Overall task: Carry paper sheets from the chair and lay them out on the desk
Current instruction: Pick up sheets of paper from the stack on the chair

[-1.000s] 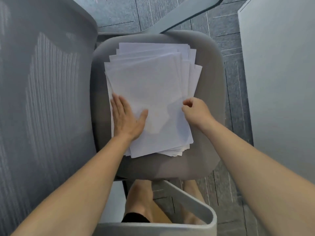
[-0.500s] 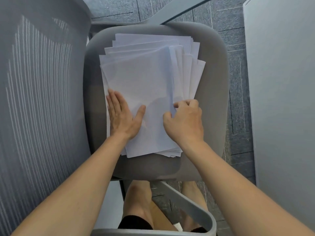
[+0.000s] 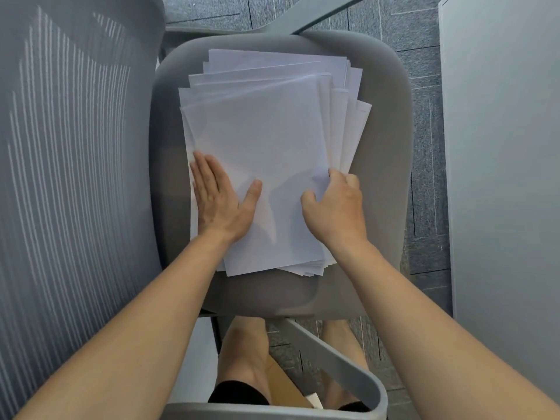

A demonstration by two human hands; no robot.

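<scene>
Many paper sheets [image 3: 257,140] lie fanned in a loose stack on the chair [image 3: 391,147] seat, with the surface [image 3: 500,147] off to the right. The left hand [image 3: 218,201] presses flat on the near-left corner. The right hand [image 3: 336,207] curls its grip round the top sheets' right edge. They look light, floppy and slippery, so best lifted by both long edges.

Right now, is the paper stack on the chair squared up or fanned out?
Fanned out: the paper stack on the chair seat shows staggered sheet edges along its far and right sides.
</scene>
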